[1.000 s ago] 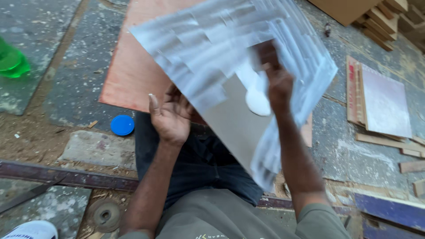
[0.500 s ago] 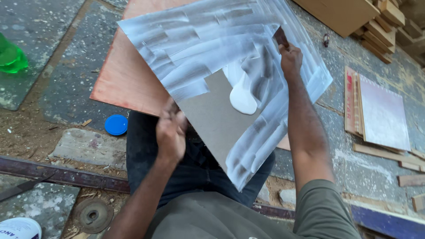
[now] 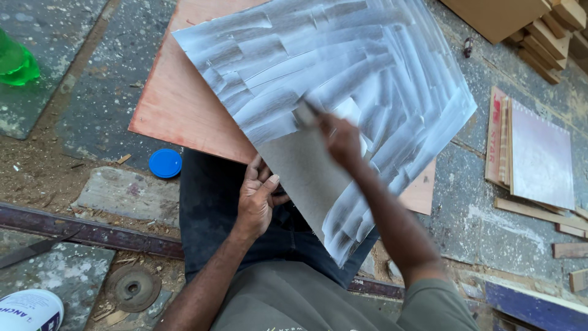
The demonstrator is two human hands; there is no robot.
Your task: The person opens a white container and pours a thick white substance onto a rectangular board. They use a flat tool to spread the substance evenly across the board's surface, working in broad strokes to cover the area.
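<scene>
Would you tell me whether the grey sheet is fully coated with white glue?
Not fully: the grey sheet shows a bare grey patch near the left hand.

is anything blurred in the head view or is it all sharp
Head view: the right hand and the small spreader it holds are motion-blurred; the left hand, the glue-smeared grey sheet and the blue lid are sharp; lighting is even, without hard shadows.

One big grey sheet streaked with white paste [image 3: 367, 67]. One flat reddish-brown plywood board [image 3: 177, 104]. One round blue plastic lid [image 3: 165, 163]. One green plastic bottle [image 3: 15, 61]. One rusty round metal disc [image 3: 132, 287]. Two hands: left [image 3: 257, 199], right [image 3: 342, 140].
</scene>
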